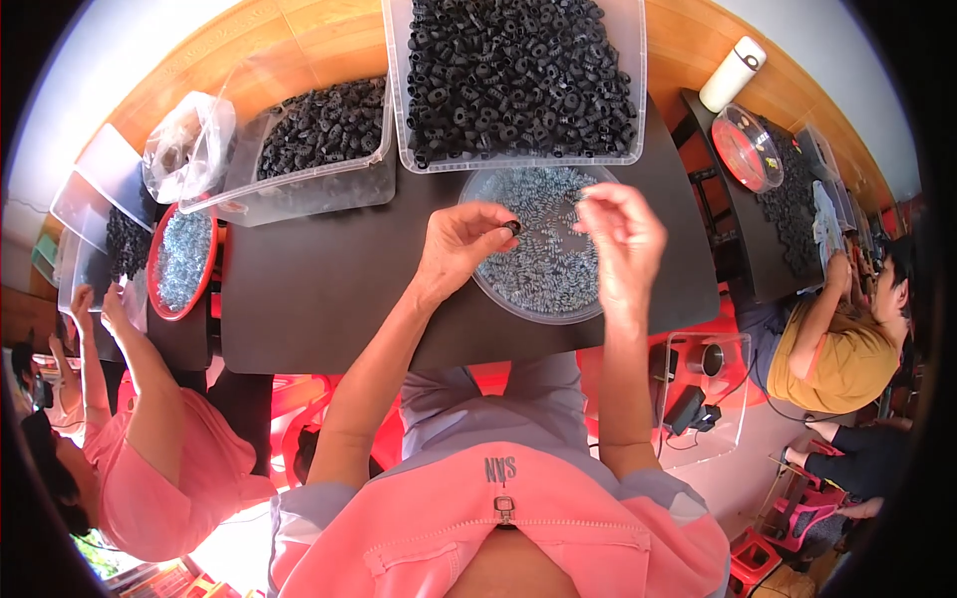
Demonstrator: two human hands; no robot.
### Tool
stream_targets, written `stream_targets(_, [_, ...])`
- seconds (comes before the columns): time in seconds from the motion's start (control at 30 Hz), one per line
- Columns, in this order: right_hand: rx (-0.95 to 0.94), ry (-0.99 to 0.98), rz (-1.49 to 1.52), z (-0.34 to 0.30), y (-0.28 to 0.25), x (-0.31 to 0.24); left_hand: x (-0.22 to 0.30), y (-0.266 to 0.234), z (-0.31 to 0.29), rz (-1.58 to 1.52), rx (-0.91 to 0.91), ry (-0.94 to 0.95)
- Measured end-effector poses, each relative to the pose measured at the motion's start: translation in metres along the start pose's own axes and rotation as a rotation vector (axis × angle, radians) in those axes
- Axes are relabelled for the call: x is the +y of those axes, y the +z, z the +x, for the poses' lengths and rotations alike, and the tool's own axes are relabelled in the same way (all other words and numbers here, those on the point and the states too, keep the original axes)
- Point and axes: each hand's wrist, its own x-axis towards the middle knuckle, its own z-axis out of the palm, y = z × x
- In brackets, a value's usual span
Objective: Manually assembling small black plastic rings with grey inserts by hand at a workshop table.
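My left hand (463, 249) pinches a small black plastic part (512, 227) between thumb and fingertips, above the left side of a round clear tray. To its right, my right hand (628, 244) is raised over the tray's right side, thumb and fingertips together. Whatever it pinches is too small to make out. Many small blue-grey ribbed pieces (533, 269), looking like little springs, lie spread in the round tray (543, 318). Just behind it, a large clear bin (518, 164) is heaped with black plastic parts (518, 80) like the one in my left hand.
A second clear bin (309, 199) of black parts stands left on the dark table (319, 289). Beyond are a plastic bag (189, 149) and a red-rimmed bowl (211, 269). People in pink (184, 468) and mustard (837, 349) work at either side. A clear box (713, 429) sits below right.
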Motion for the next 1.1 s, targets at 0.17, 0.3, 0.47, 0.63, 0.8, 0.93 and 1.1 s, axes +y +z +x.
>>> stream_targets(0.17, [0.200, -0.443, -0.292, 0.000, -0.010, -0.033, 0.002, -0.001, -0.002, 0.017, 0.004, 0.015])
stream_targets(0.3, [-0.085, -0.184, -0.829, -0.007, -0.034, 0.020, 0.002, 0.005, -0.002, 0.001, 0.013, 0.001])
stream_targets(0.47, [0.020, -0.132, -0.743, -0.005, -0.037, 0.024, 0.006, 0.003, 0.000, 0.005, 0.006, 0.000])
stream_targets(0.63, [-0.046, -0.084, -0.846, -0.003, -0.037, 0.034, 0.005, 0.003, 0.000, 0.014, 0.016, -0.010])
stream_targets(0.8, [-0.161, -0.112, -1.111, -0.002, -0.031, 0.043, 0.003, 0.002, -0.001, 0.020, 0.014, 0.007])
stream_targets(0.93, [-0.193, -0.068, -1.136, 0.002, -0.029, 0.047, 0.004, 0.003, -0.001, 0.013, 0.007, -0.030])
stream_targets(1.1, [-0.196, -0.054, -1.217, 0.001, -0.026, 0.046, 0.004, 0.003, -0.002, -0.003, 0.010, -0.019])
